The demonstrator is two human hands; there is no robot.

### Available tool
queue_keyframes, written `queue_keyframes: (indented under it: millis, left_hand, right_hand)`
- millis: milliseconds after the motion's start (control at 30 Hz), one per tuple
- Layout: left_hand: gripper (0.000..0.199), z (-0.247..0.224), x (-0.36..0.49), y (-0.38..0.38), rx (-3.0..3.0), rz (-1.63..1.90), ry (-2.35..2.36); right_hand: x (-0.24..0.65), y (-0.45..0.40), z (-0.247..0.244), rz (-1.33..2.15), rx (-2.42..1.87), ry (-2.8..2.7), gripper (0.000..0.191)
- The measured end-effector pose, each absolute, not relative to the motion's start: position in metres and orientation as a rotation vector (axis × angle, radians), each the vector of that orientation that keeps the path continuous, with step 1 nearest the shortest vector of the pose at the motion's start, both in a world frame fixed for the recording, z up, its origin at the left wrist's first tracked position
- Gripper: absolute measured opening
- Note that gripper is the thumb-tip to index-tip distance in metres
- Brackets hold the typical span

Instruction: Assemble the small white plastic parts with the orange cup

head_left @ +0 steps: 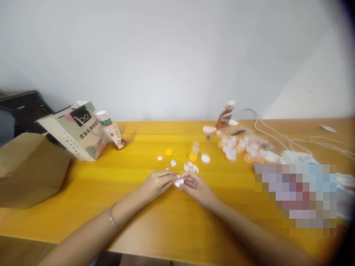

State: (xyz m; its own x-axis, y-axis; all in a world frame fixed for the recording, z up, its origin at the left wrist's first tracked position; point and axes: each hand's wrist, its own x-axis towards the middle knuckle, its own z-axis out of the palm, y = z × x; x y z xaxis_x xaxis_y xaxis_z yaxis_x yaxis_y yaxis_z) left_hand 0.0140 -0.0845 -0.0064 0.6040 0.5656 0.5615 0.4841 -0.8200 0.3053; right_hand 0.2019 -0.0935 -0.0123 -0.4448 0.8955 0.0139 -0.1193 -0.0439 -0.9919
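Observation:
My left hand (157,183) and my right hand (197,187) meet over the middle of the table, fingertips pinched on a small whitish, shiny piece (179,182). Its exact kind is too blurred to tell. Just beyond my right hand lies a cluster of small white cut-out pieces (191,167), and a single similar piece (173,163) is to its left. Farther back are a yellow disc (168,152), a small white round piece (159,158), a yellow round part (193,157) with a clear piece (195,147) behind it, and a white disc (205,158).
On the left stand a brown paper bag (33,170), a printed carton bag (88,136) and a tilted drink bottle (111,131). Back right are a brown drink bottle (226,115), several clear-and-orange parts (230,147), cables (273,129) and plastic packaging (301,159). A pixelated patch hides the right side.

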Motion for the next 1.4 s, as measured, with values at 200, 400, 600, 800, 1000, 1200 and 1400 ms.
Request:
queue_keyframes:
  millis: [200,400,600,800,1000,1200,1400]
  left_hand:
    - [0.018,-0.004,0.015,-0.086,2.606,1.018,0.856]
    - [0.019,0.005,0.012,-0.086,2.640,0.928,0.828]
    - [0.022,0.010,0.008,-0.088,2.701,0.897,0.812]
    - [0.029,0.012,0.004,-0.092,2.931,0.864,0.733]
    - [0.037,0.007,0.002,-0.094,2.968,0.861,0.719]
    - [0.042,0.011,0.003,-0.097,2.863,0.784,0.745]
    - [0.041,0.018,0.014,-0.098,2.468,0.906,0.781]
  right_hand:
    - [0.203,-0.095,-0.013,1.619,-0.873,-1.422,0.023]
    - [0.203,-0.096,-0.012,1.645,-0.839,-1.414,0.025]
    - [0.203,-0.098,-0.009,1.630,-0.838,-1.419,0.023]
    - [0.205,-0.099,-0.007,1.605,-0.818,-1.425,0.022]
    - [0.206,-0.101,-0.005,1.616,-0.798,-1.406,0.020]
    - [0.207,-0.098,-0.007,1.587,-0.794,-1.418,0.019]
    - [0.206,-0.094,-0.006,1.549,-0.777,-1.423,0.023]
